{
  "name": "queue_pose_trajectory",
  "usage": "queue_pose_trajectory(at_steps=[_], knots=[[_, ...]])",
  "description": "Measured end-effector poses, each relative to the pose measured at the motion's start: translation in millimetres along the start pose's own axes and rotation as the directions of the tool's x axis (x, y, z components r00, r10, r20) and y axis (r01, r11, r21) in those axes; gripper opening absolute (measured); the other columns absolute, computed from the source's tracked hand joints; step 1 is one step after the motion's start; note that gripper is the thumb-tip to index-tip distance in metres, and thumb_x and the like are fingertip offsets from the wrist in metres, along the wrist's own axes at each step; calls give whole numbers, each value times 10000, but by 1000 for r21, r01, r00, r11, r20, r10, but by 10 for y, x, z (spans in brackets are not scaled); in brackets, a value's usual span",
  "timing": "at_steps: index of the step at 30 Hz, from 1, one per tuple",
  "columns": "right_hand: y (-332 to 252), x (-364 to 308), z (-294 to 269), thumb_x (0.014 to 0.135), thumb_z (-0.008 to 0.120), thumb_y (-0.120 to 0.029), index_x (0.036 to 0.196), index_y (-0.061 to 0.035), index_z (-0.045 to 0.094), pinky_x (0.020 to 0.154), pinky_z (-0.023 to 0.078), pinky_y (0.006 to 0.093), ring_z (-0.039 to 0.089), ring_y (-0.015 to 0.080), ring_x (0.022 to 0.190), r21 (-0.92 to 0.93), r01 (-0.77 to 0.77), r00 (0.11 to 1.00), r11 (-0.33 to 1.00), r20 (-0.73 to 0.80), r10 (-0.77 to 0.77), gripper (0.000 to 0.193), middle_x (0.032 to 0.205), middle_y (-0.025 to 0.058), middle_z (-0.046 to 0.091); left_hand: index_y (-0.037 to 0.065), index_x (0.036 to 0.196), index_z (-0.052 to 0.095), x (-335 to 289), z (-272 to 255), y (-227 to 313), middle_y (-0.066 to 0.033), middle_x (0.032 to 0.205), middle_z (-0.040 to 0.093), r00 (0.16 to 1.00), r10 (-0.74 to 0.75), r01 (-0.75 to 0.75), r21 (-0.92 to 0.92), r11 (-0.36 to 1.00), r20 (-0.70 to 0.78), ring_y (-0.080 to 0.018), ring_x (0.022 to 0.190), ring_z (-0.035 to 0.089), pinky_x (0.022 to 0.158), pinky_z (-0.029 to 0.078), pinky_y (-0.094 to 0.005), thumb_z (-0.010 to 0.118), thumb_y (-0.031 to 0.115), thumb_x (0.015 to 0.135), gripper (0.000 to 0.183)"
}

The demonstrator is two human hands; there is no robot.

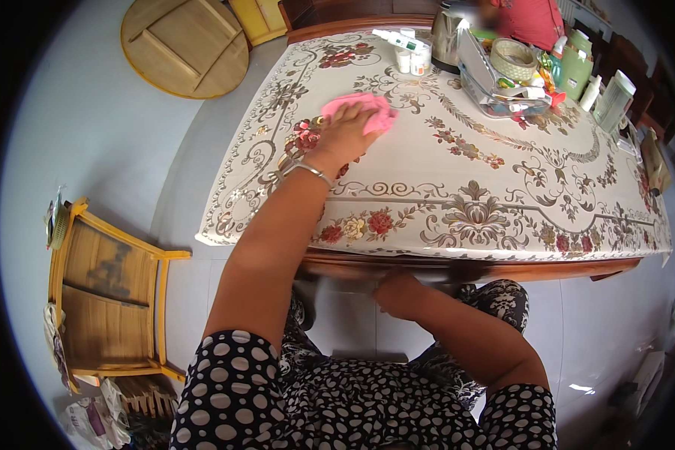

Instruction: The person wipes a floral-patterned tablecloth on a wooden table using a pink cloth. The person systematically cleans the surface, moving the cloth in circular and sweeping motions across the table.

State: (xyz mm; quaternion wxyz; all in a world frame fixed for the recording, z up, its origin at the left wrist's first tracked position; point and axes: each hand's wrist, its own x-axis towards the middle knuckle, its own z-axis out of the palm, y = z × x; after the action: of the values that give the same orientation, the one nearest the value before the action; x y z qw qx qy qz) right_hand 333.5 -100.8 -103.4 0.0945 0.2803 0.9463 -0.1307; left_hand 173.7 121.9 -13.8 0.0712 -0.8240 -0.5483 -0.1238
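My left hand (345, 139) reaches across the table and presses a pink cloth (379, 112) against the floral tablecloth (397, 161). Part of the cloth is bunched under the fingers and spreads out beyond them, towards the far left part of the table. A silver bangle (314, 173) circles the left wrist. My right hand (397, 292) hangs low by the table's front edge (457, 268), in front of my lap. Its fingers are curled in, and nothing shows in them.
Small white bottles (411, 60) and a metal kettle (447, 37) stand at the back. To their right are a clear basket (495, 101) of small items, a roll of tape (514, 58) and a green bottle (575, 66). A wooden chair (112, 292) stands left; a round board (185, 46) leans on the wall.
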Motion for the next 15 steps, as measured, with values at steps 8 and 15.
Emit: queue_pose_trajectory(at_steps=[8, 15], knots=[[41, -171, -193, 783, 620, -343, 922, -84, 641, 811, 446, 429, 590, 295, 941, -47, 4, 993, 999, 118, 2, 294, 915, 112, 639, 138, 1322, 396, -1320, -356, -1329, -77, 1391, 345, 944, -326, 329, 122, 936, -46, -283, 1310, 258, 1054, 218, -458, 446, 531, 851, 615], [-19, -318, 1, 763, 635, -328, 906, -98, 648, 811, 439, 423, 601, 280, 914, -44, -21, 1000, 999, 19, 22, 271, 906, 91, 645, 128, 1325, 394, -1979, -499, -1563, -91, 1410, 312, 914, -401, 405, 139, 904, -55, -313, 1310, 244, 1053, 210, -455, 443, 533, 854, 622]])
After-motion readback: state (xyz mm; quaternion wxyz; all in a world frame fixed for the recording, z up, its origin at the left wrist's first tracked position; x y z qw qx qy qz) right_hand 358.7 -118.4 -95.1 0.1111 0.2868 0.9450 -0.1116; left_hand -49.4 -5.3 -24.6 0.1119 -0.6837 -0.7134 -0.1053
